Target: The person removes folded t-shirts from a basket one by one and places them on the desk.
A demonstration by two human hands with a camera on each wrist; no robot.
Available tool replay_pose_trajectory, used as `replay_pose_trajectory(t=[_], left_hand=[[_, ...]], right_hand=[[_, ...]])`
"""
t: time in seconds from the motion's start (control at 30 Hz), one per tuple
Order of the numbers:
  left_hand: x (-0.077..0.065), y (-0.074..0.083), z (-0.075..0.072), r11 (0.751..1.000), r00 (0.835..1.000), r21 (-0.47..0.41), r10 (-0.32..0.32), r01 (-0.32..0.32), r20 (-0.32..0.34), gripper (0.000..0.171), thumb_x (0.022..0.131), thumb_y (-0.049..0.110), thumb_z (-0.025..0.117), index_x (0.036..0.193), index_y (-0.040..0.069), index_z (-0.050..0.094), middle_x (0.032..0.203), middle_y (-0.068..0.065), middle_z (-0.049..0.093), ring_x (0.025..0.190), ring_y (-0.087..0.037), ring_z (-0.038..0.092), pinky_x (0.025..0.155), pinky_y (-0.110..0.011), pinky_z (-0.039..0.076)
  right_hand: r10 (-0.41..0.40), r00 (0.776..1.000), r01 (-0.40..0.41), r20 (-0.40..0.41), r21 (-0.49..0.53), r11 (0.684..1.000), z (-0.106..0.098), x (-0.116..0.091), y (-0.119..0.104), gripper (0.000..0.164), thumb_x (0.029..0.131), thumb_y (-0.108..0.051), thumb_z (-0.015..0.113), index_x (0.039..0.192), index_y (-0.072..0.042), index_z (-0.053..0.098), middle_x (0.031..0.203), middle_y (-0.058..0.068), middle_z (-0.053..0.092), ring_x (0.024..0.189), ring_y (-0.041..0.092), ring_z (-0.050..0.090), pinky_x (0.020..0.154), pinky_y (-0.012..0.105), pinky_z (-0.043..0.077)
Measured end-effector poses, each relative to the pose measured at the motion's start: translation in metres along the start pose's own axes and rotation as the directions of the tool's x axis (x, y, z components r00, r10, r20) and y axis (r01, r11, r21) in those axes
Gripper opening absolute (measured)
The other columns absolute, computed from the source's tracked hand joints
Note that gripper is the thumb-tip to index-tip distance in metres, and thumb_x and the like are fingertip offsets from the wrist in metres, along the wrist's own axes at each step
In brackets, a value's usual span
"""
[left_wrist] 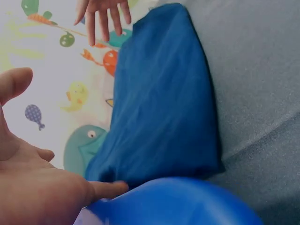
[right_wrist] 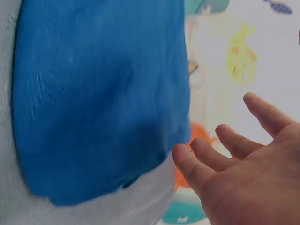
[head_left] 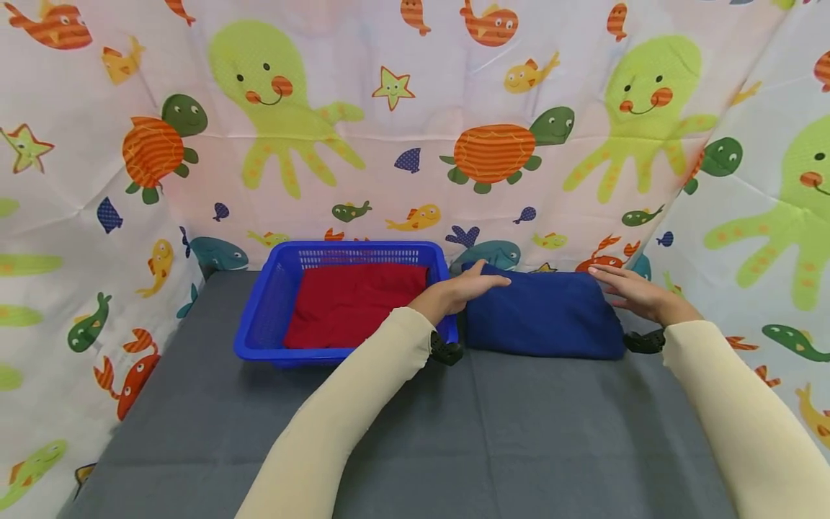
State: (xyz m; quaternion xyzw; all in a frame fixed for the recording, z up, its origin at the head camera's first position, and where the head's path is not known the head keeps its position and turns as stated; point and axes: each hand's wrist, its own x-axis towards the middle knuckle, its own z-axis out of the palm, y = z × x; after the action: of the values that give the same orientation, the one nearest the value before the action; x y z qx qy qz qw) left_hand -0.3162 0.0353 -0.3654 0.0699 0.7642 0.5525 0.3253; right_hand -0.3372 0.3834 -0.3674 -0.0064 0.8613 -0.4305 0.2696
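Note:
A folded dark blue cloth (head_left: 541,313) lies flat on the grey table surface, right of a blue basket. At the cloth's left end is my left hand (head_left: 463,286), its fingers extended over the basket's right rim and the cloth's corner. My right hand (head_left: 638,294) is at the cloth's right end with fingers straight and spread. In the right wrist view, the fingertips (right_wrist: 183,154) come close to the edge of the blue cloth (right_wrist: 98,103); whether they touch it I cannot tell. Neither hand grips anything.
The blue plastic basket (head_left: 249,328) holds a folded red cloth (head_left: 357,303). Behind and at both sides hangs a white curtain (head_left: 389,173) printed with sea animals. A grey cloth (head_left: 519,432) covers the table, with creases in front of the blue cloth.

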Motion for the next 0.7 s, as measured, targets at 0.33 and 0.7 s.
replay_pose_trajectory(t=[0.33, 0.7], left_hand=[[-0.024, -0.001, -0.011, 0.991, 0.995, -0.094, 0.093, -0.091, 0.025, 0.069, 0.102, 0.037, 0.056, 0.162, 0.024, 0.024, 0.169, -0.008, 0.021, 0.156, -0.033, 0.024, 0.122, -0.052, 0.034], [-0.057, -0.017, -0.025, 0.985, 0.99, -0.108, 0.14, -0.137, 0.016, 0.058, 0.104, 0.031, 0.054, 0.158, 0.019, 0.034, 0.164, -0.012, 0.034, 0.151, -0.036, 0.034, 0.12, -0.052, 0.037]], right_hand=[[-0.189, 0.982, 0.189, 0.002, -0.018, 0.982, 0.03, -0.011, -0.026, 0.073, 0.109, -0.044, 0.036, 0.162, -0.003, 0.009, 0.167, 0.03, 0.004, 0.152, 0.055, 0.008, 0.118, 0.071, 0.02], [-0.287, 0.958, 0.286, -0.007, -0.019, 0.958, 0.063, -0.034, -0.057, 0.066, 0.108, -0.04, 0.044, 0.161, -0.006, 0.023, 0.168, 0.024, 0.014, 0.152, 0.05, 0.018, 0.118, 0.067, 0.027]])
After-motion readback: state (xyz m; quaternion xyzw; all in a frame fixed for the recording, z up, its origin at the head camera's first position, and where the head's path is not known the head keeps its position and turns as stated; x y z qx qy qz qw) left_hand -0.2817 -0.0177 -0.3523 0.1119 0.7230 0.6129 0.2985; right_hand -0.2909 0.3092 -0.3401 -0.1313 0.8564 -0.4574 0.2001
